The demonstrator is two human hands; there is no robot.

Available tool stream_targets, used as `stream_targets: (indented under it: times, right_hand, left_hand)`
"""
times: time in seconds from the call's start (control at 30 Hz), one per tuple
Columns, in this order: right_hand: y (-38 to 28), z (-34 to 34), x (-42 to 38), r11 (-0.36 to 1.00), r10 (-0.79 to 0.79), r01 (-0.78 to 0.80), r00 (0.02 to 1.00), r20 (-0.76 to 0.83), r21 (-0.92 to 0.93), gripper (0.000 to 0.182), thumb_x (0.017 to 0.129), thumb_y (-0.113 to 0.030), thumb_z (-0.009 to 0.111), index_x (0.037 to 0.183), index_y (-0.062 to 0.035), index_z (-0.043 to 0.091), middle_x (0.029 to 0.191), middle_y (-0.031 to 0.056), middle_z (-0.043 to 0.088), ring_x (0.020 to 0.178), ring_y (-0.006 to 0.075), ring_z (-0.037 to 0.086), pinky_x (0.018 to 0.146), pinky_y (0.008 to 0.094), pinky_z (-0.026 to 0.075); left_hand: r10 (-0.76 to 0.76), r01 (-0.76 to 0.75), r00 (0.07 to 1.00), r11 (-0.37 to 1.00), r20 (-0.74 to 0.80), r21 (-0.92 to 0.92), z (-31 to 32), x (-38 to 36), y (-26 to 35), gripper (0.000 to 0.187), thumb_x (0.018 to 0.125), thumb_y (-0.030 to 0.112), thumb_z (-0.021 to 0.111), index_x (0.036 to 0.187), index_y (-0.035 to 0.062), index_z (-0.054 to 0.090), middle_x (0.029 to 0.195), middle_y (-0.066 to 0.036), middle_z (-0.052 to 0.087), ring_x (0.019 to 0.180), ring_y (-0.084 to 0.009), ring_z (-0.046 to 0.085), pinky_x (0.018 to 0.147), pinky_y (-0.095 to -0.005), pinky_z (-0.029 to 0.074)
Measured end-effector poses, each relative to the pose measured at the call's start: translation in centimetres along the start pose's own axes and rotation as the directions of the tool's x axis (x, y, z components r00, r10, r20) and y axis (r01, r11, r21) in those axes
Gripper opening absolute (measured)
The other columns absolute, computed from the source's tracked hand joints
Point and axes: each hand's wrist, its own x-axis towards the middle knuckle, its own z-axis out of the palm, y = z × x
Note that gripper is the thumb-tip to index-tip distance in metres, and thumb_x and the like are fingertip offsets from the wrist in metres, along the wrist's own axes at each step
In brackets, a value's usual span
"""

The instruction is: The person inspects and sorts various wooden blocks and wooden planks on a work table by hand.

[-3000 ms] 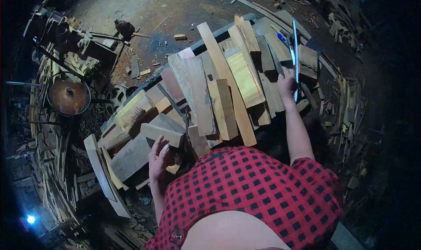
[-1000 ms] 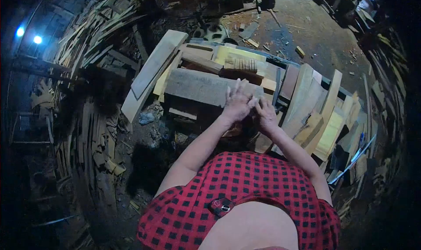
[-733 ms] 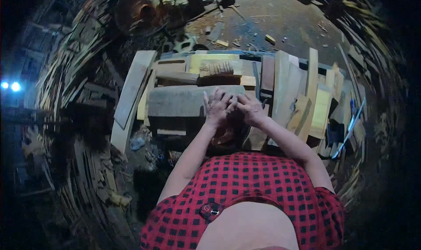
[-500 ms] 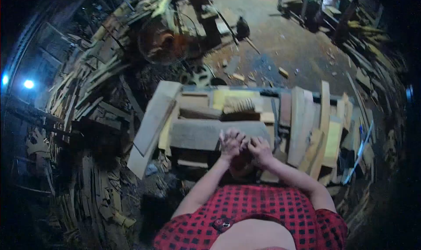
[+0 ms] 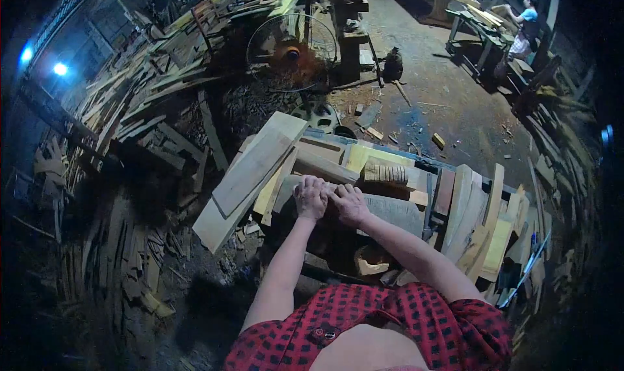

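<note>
A wide grey wooden board lies across the workbench in front of me. My left hand is over its left part, back of the hand upward and fingers curled down. Close beside it, my right hand has bent fingers too, and the two hands nearly meet. Whatever they grip is hidden under the fingers. Just beyond them rests a thinner plank. A curved wooden piece sits nearer my body, below my right forearm.
Long planks lean at the bench's left; several curved pieces lie at right. A ridged wood block is behind the board. A round fan stands beyond. Another person works far right. Wood scraps cover the floor.
Both hands have moved to the left and away from my body along the board. The view has turned, and another person at the far right now shows.
</note>
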Motion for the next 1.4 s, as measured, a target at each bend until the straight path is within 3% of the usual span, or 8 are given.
stream_targets:
  times: [0.13,0.33,0.47,0.8,1.0,1.13,1.33,1.4]
  right_hand:
    - [1.0,-2.5,-6.7,1.000,0.007,-0.008,1.000,0.013,0.009,0.063,0.065,-0.017,0.062,0.127,-0.0193,0.052,0.105,0.0109,0.051,0.101,0.0317,0.047,0.084,0.0430,0.037]
    - [0.9,-6.6,-16.9,0.993,0.095,-0.095,0.995,-0.002,-0.076,0.066,0.061,-0.025,0.069,0.125,-0.0216,0.052,0.102,0.0116,0.050,0.095,0.0323,0.049,0.077,0.0434,0.039]
    - [0.8,-5.4,-15.6,0.991,0.097,-0.092,0.994,0.043,-0.096,0.065,0.061,-0.024,0.067,0.125,-0.0205,0.052,0.105,0.0123,0.050,0.095,0.0329,0.049,0.078,0.0438,0.039]
    - [-2.7,1.2,1.8,0.996,-0.089,0.089,0.995,0.042,-0.003,0.056,0.067,-0.014,0.060,0.122,-0.0195,0.052,0.102,0.0118,0.052,0.096,0.0319,0.049,0.081,0.0434,0.039]
    - [-2.0,0.1,-1.6,0.999,-0.032,0.032,0.999,0.002,-0.019,0.058,0.063,-0.015,0.063,0.120,-0.0195,0.053,0.102,0.0101,0.051,0.097,0.0302,0.049,0.080,0.0422,0.039]
    - [-1.1,-2.3,-8.6,0.991,0.132,-0.132,0.989,-0.063,0.004,0.057,0.062,-0.015,0.064,0.118,-0.0210,0.054,0.103,0.0093,0.051,0.097,0.0291,0.049,0.078,0.0410,0.039]
    - [-1.0,-2.6,-14.6,0.977,0.212,-0.200,0.939,-0.271,0.070,0.060,0.057,-0.025,0.066,0.116,-0.0217,0.058,0.104,0.0109,0.054,0.096,0.0310,0.052,0.077,0.0434,0.042]
    - [-0.9,-1.8,-14.8,0.976,0.217,-0.212,0.922,-0.320,0.050,0.057,0.059,-0.026,0.065,0.116,-0.0211,0.058,0.103,0.0110,0.054,0.094,0.0302,0.053,0.075,0.0424,0.042]
  left_hand:
    - [-0.011,-0.004,0.991,0.994,0.133,0.112,1.6,-3.8,5.1,0.034,0.078,0.035,0.051,0.103,0.0132,0.057,0.110,-0.012,0.051,0.111,-0.0302,0.043,0.090,-0.0505,0.031]
    - [0.103,-0.080,0.986,0.983,0.131,-0.167,1.2,-7.6,14.3,0.030,0.080,0.034,0.047,0.101,0.0136,0.056,0.110,-0.011,0.051,0.111,-0.0274,0.043,0.090,-0.0464,0.029]
    - [0.145,-0.124,0.986,0.968,0.083,-0.218,0.4,-6.9,12.3,0.029,0.081,0.034,0.048,0.100,0.0134,0.055,0.111,-0.011,0.050,0.111,-0.0276,0.042,0.091,-0.0460,0.030]
    - [-0.045,0.043,0.997,0.998,-0.062,-0.034,-2.0,-1.7,-2.9,0.030,0.082,0.037,0.049,0.097,0.0123,0.059,0.104,-0.011,0.054,0.108,-0.0306,0.046,0.090,-0.0477,0.033]
    - [-0.059,0.061,0.996,0.998,-0.061,0.031,-1.1,-2.9,0.4,0.033,0.084,0.040,0.048,0.097,0.0115,0.058,0.106,-0.011,0.053,0.113,-0.0321,0.044,0.091,-0.0480,0.032]
    - [0.057,-0.048,0.993,0.994,0.101,-0.094,-0.1,-4.7,5.9,0.034,0.083,0.041,0.048,0.096,0.0114,0.058,0.105,-0.011,0.053,0.113,-0.0317,0.044,0.089,-0.0466,0.032]
    - [0.160,-0.123,0.984,0.926,0.077,-0.357,2.3,-6.3,8.9,0.027,0.081,0.035,0.052,0.088,0.0108,0.060,0.093,-0.011,0.058,0.100,-0.0306,0.050,0.088,-0.0431,0.033]
    - [0.183,-0.161,0.981,0.956,0.070,-0.245,-1.1,-5.0,11.9,0.024,0.083,0.032,0.052,0.086,0.0092,0.060,0.091,-0.011,0.059,0.097,-0.0302,0.051,0.090,-0.0437,0.034]
